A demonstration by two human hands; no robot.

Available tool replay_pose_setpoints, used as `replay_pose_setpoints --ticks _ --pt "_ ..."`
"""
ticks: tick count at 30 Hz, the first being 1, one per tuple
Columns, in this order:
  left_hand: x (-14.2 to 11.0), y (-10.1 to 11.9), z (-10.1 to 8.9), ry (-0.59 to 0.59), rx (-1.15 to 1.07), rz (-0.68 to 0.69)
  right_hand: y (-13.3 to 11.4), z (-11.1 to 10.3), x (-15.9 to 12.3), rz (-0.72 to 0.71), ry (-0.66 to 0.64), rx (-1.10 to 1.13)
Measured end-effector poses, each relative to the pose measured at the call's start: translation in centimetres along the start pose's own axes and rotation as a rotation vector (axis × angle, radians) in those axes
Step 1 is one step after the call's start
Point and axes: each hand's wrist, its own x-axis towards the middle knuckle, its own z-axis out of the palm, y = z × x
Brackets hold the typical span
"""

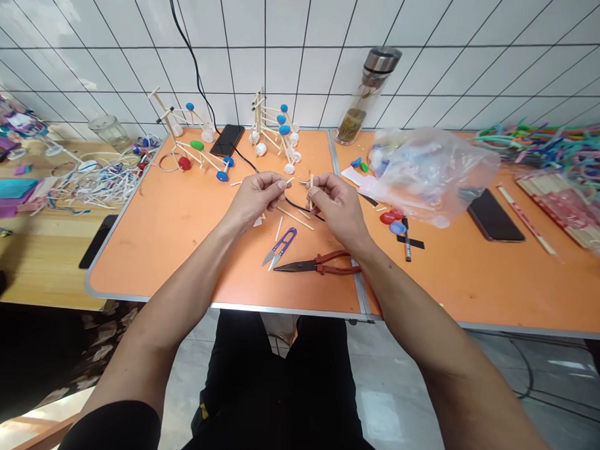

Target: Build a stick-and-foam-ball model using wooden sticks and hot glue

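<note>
Over orange table [191,247] | left hand [256,197]: small stick [288,182] | right hand [337,206]: upright stick [311,192]

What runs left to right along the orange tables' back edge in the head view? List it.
Wooden-stick model with red, green and blue caps, wooden-stick model with white and blue caps, steel-capped glass bottle, clear plastic bag

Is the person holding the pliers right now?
No, the red-handled pliers lie on the table, below the left hand and right hand.
</note>
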Motion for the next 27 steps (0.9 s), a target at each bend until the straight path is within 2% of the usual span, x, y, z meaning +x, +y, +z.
replay_pose_setpoints --ticks 5,14,27 --pt "-0.05 -0.17 0.07 -0.007 0.08 0.092 0.11 0.16 -0.35 -0.122 -0.007 -0.085" --pt "-0.07 0.06 0.26 0.02 0.115 0.121 0.23 0.54 -0.57 -0.062 -0.013 -0.05" --pt "-0.31 0.47 0.37 -0.038 0.071 0.081 0.27 0.82 -0.7 -0.073 0.005 -0.069"
